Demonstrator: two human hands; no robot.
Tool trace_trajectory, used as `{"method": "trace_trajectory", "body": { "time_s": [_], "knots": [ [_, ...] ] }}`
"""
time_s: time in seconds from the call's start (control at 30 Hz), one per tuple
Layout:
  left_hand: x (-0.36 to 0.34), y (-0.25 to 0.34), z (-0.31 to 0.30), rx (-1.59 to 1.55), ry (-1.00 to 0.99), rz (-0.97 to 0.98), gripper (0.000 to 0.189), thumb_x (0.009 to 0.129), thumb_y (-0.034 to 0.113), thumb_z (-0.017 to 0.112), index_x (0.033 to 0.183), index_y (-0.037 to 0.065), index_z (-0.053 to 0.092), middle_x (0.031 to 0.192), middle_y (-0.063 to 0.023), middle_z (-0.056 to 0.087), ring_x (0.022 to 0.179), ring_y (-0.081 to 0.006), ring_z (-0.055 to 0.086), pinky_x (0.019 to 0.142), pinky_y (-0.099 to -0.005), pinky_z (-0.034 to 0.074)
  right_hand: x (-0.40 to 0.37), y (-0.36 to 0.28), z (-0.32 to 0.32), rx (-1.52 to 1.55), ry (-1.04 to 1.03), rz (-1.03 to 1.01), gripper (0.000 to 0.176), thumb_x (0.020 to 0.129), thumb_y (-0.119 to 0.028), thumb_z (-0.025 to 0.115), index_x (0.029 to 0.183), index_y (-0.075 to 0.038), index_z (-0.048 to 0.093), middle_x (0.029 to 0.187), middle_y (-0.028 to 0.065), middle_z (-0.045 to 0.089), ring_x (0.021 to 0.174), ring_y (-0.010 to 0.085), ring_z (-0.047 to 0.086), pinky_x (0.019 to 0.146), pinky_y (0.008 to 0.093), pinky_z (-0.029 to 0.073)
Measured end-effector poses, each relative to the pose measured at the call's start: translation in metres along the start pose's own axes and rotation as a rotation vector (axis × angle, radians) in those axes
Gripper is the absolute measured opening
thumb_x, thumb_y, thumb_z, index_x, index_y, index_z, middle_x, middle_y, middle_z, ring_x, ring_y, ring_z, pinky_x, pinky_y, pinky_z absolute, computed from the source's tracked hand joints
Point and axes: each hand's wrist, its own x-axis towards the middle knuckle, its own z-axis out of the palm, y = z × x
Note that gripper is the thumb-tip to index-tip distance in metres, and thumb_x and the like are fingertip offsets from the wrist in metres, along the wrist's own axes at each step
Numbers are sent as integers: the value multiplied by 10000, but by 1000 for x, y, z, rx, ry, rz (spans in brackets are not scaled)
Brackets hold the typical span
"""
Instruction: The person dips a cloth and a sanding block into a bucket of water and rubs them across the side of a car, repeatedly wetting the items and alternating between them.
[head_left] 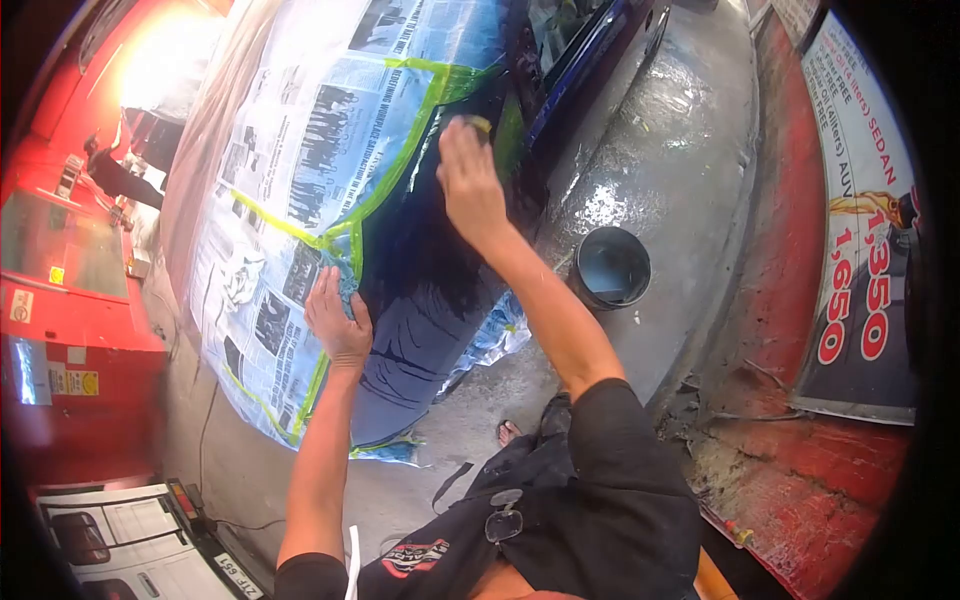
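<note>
A dark blue car panel (420, 240), wet and streaked with a greyish film, lies in front of me. Newspaper (320, 140) and yellow-green masking tape (400, 165) cover the area to its left. My right hand (470, 185) is closed over a small block with a yellow edge (481, 125), pressed to the upper part of the panel. Lower down, my left hand (338, 318) rests at the taped border, fingers around a light-blue wet cloth (348, 280); the palm hides part of it.
A black bucket (611, 267) with cloudy water stands on the wet concrete floor (655, 160) to the right. Farther right, a printed banner (870, 230) hangs along a red wall. A red vehicle (80, 350) is at the left, a white vehicle (130, 545) at lower left.
</note>
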Motion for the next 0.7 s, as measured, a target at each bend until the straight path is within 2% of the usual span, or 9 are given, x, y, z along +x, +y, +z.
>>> {"method": "trace_trajectory", "body": {
  "time_s": [0.1,0.27,0.37,0.43,0.5,0.53,0.6,0.63,0.7],
  "knots": [
    [-3,2,-3,0,3,-19,474,978,182,611,1419,9,590,1407,-195,621,1292,-383,571,1112,-487,399,7,15,-11,-150,-92,-246,574,955,-190,679,1472,13,536,1598,195,477,1474,351,463,1158,578,421],
    [-2,-2,0,-35,14,-52,511,953,213,641,1435,50,587,1420,-164,613,1302,-363,563,1118,-484,386,11,-15,-10,-124,-96,-144,492,961,-228,670,1407,-35,594,1552,138,531,1454,368,468,1144,581,416],
    [-5,-3,-3,-49,1,-63,539,931,221,666,1442,69,586,1431,-140,607,1305,-345,557,1115,-481,384,32,-2,-38,-262,-248,-328,478,978,-239,659,1413,-50,596,1558,132,525,1470,371,444,1156,601,396],
    [-5,-5,-2,-62,12,-76,542,928,227,673,1444,83,589,1439,-127,604,1303,-339,557,1113,-479,386,42,9,-23,-431,-131,-258,541,967,-243,667,1449,-22,556,1557,159,510,1443,380,455,1139,600,393],
    [-5,-6,-2,-62,11,-110,545,918,228,687,1441,102,595,1441,-114,603,1303,-332,557,1112,-476,389,19,-26,-13,-304,-121,-183,533,966,-239,655,1417,28,555,1548,212,499,1441,391,452,1137,605,389],
    [-6,-4,-3,-67,5,-119,547,913,228,694,1439,112,597,1442,-107,603,1304,-329,557,1111,-474,390,3,-56,-18,-270,-280,-215,541,967,-247,651,1403,59,557,1568,255,468,1472,406,428,1158,613,373],
    [-6,-3,-4,-85,6,-137,547,903,226,706,1431,125,604,1439,-95,605,1306,-322,558,1109,-473,394,-61,-108,-10,146,-432,-275,569,959,-226,678,1456,9,533,1561,232,482,1517,405,384,1206,645,290],
    [-6,-4,-5,-91,5,-135,548,897,225,712,1426,131,608,1437,-89,606,1307,-319,558,1108,-472,396,-80,-119,-5,207,-421,-285,544,952,-221,689,1440,-22,555,1551,199,512,1508,383,406,1204,655,287],
    [-5,-5,-4,-93,16,-139,554,887,220,720,1422,134,608,1430,-84,611,1306,-310,560,1105,-468,402,-53,-95,-10,52,-385,-470,521,960,-221,682,1434,-39,568,1551,171,528,1505,363,422,1201,658,292]
  ]
}}
